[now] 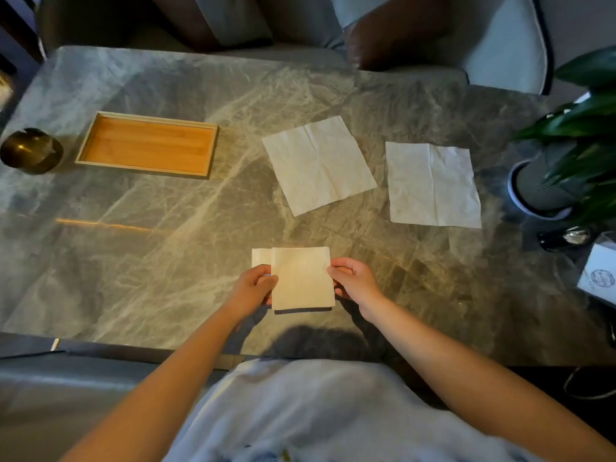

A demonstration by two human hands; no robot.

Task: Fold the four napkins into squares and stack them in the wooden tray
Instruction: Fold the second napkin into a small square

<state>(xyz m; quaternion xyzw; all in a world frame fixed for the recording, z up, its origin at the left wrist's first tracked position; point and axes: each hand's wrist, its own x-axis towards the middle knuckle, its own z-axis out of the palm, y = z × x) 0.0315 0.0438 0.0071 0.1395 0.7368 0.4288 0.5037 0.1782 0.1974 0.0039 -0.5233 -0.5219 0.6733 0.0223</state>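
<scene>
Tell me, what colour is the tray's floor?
The wooden tray is orange-brown inside with paler rim; head view.

1. Left: wooden tray (146, 145) on the table (166, 261), with the bowl (31, 151) just left of it
2. Right of the tray, side by side: centre napkin (318, 165) and right napkin (433, 185)
3. Right edge: potted plant (546, 181), beside the right napkin
4. Nearest the person: folded napkin (301, 278) between left hand (253, 288) and right hand (355, 280), lying over a lower napkin (261, 256) that protrudes at its left

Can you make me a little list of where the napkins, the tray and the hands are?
folded napkin: held at both sides, nearest the person
left hand: pinches its left edge
right hand: pinches its right edge
middle napkin: unfolded, flat on table
right napkin: unfolded, flat on table
wooden tray: left, no napkin inside
</scene>
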